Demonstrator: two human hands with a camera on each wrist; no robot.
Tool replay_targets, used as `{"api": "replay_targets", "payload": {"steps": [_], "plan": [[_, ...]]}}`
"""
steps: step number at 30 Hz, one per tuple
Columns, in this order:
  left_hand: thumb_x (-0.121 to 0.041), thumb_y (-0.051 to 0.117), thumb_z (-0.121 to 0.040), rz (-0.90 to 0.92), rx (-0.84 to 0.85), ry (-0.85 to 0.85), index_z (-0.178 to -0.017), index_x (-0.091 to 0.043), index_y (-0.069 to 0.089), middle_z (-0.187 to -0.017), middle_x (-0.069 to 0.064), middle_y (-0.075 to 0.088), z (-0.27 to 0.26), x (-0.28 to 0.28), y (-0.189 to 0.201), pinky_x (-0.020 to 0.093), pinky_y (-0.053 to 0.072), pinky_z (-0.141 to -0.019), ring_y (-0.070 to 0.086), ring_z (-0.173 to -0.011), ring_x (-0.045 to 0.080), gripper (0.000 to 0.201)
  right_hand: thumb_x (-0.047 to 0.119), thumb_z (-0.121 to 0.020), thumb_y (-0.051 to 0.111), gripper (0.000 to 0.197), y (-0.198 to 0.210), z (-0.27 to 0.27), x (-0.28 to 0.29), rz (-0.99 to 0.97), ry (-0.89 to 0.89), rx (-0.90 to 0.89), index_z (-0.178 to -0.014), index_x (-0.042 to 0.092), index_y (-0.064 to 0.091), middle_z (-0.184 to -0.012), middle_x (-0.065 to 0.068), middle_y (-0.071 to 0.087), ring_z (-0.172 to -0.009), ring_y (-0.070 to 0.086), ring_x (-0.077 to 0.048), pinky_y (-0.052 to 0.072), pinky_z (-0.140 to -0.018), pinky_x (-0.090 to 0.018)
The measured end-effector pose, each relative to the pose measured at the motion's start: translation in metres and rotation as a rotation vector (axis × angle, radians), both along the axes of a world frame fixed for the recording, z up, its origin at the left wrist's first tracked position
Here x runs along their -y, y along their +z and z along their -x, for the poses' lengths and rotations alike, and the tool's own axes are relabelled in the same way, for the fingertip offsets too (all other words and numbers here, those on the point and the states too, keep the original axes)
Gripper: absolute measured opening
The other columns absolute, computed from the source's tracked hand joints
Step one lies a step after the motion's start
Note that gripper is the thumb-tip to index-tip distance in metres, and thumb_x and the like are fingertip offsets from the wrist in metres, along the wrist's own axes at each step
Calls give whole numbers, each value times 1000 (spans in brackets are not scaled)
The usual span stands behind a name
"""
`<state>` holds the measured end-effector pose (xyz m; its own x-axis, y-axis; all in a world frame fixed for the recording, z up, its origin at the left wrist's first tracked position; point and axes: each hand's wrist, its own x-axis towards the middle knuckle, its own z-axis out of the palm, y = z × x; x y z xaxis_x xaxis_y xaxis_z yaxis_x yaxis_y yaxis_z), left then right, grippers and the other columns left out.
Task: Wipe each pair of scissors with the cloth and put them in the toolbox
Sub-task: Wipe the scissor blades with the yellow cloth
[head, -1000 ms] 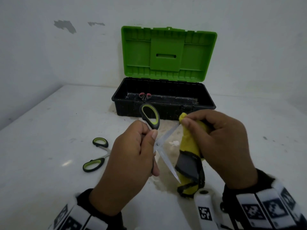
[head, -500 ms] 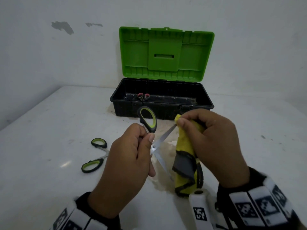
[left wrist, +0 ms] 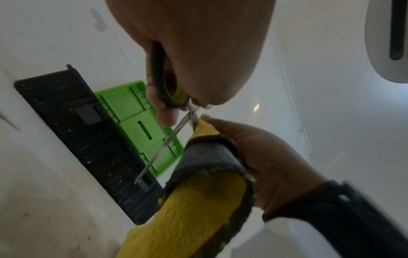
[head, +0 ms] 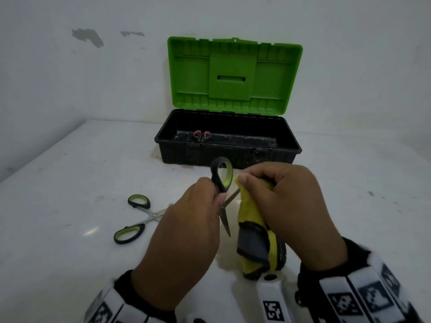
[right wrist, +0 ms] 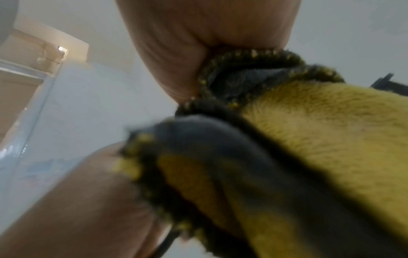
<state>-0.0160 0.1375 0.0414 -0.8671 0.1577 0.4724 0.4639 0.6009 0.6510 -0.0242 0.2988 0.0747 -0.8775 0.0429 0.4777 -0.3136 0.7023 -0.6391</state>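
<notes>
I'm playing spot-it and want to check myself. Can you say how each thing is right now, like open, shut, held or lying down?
toolbox: open, green lid up.
held scissors: blades open, gripped by the left hand.
cloth: bunched, pinched around one blade by the right hand.
spare scissors: lying open on the table.
pink-handled scissors: already inside the toolbox.

Dim, even indoor light; grey cast in all views.
Small glare patch on the desk (head: 91,230); cloth (right wrist: 309,157) blurred close to the right wrist lens; straight edges bow toward the frame edges.
</notes>
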Motion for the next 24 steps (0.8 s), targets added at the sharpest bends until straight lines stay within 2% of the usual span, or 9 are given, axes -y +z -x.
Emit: {"api": "replay_targets", "payload": {"steps": [2, 5, 9, 12, 15, 18, 19, 22, 24], "plan": [[-56, 21, -87, 2, -19, 10, -83, -33, 40, -60, -6, 47, 0, -1, 0, 21, 46, -63, 54, -55, 11, 30, 30, -88, 69, 8, 0, -1, 1, 7, 0, 4, -89, 30, 77, -78, 28, 64, -87, 58, 11, 41, -69, 1], [-54, 23, -90, -15, -46, 21, -84, -28, 42, -59, -4, 50, -1, -1, 2, 22, 43, -48, 54, -54, 10, 32, 29, -89, 67, 10, 0, -9, 12, -4, 63, -9, -92, 32, 76, -84, 22, 68, -91, 58, 7, 44, -75, -3], [-51, 26, -92, -45, -100, 30, -82, -30, 42, -58, -3, 53, -1, -2, 4, 24, 43, -48, 55, -53, 10, 28, 30, -87, 70, 7, -3, -5, 6, -23, 27, -88, -90, 31, 76, -84, 21, 68, -89, 60, 5, 44, -75, -4], [-48, 32, -98, -71, -103, 24, -82, -33, 43, -56, -3, 53, -2, -1, 0, 25, 47, -58, 56, -52, 9, 25, 32, -87, 70, 6, -4, 1, -6, -16, -10, -93, -88, 32, 76, -82, 24, 67, -88, 60, 7, 42, -74, -2], [-43, 38, -97, -77, -85, 20, -82, -29, 46, -54, -4, 54, -3, 1, -2, 28, 47, -56, 56, -51, 9, 22, 30, -87, 70, 6, -6, 8, -17, 3, -46, -88, -86, 34, 75, -80, 28, 66, -87, 61, 9, 43, -73, -2], [-40, 39, -101, -152, 28, 10, -80, -24, 48, -52, 3, 57, -5, 2, 1, 28, 48, -50, 59, -49, 10, 27, 26, -87, 71, 10, -5, 14, -29, 20, -83, -99, -82, 34, 73, -78, 29, 64, -84, 61, 11, 45, -70, -3], [-38, 41, -99, -201, 93, 6, -80, -22, 50, -52, 7, 59, -5, 3, 4, 27, 49, -47, 59, -46, 9, 27, 26, -87, 71, 10, -5, 15, -33, 47, -96, -101, -81, 34, 72, -77, 27, 65, -82, 62, 9, 48, -69, -7], [-29, 44, -101, -356, 305, -1, -81, -13, 51, -51, 13, 63, -5, 7, 12, 25, 50, -44, 56, -39, 10, 27, 30, -86, 72, 7, 0, 7, -39, 201, -78, -128, -81, 32, 75, -74, 20, 69, -75, 66, -2, 58, -62, -32], [-28, 43, -102, -427, 405, -7, -82, -10, 52, -52, 18, 63, -4, 9, 14, 20, 45, -40, 54, -37, 9, 28, 28, -85, 73, 5, 4, -2, -32, 235, 10, -147, -83, 33, 75, -78, 22, 70, -75, 67, -4, 59, -61, -31]]}}
